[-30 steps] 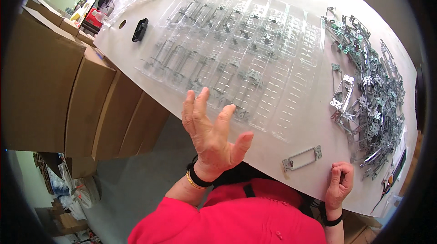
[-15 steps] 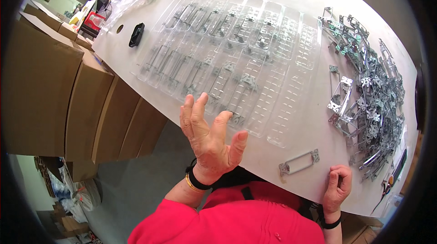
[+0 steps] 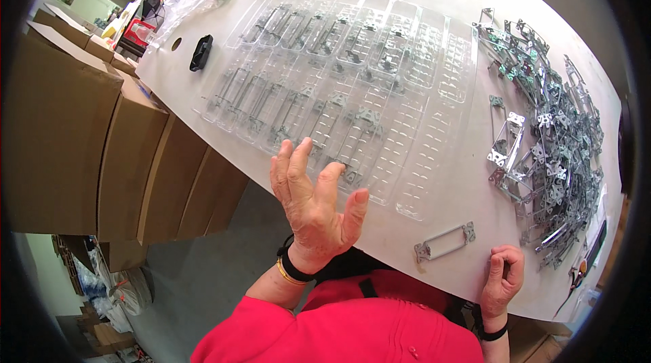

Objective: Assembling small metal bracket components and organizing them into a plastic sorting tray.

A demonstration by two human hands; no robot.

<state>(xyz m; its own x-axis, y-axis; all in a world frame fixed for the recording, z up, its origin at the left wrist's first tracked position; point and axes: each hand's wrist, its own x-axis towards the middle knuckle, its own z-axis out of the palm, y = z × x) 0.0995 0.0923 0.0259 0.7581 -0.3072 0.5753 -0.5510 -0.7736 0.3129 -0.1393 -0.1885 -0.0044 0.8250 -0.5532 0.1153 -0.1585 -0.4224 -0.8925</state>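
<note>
One metal bracket lies on the white table between the clear blister tray and the curled right hand, whose grip cannot be determined. Left hand: spread, empty. Bracket appears light, stiff, smooth; grasp its long rails.

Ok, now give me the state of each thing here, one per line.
Clear trays: partly filled
Left hand: open, fingers spread
Right hand: loosely curled
Metal frame heap: tangled
Single metal frame: lying apart from the heap
Black plastic piece: apart from the trays
Plastic bags: crumpled
Cardboard boxes: standing in a row
Orange-handled tool: open or shut unclear
</note>
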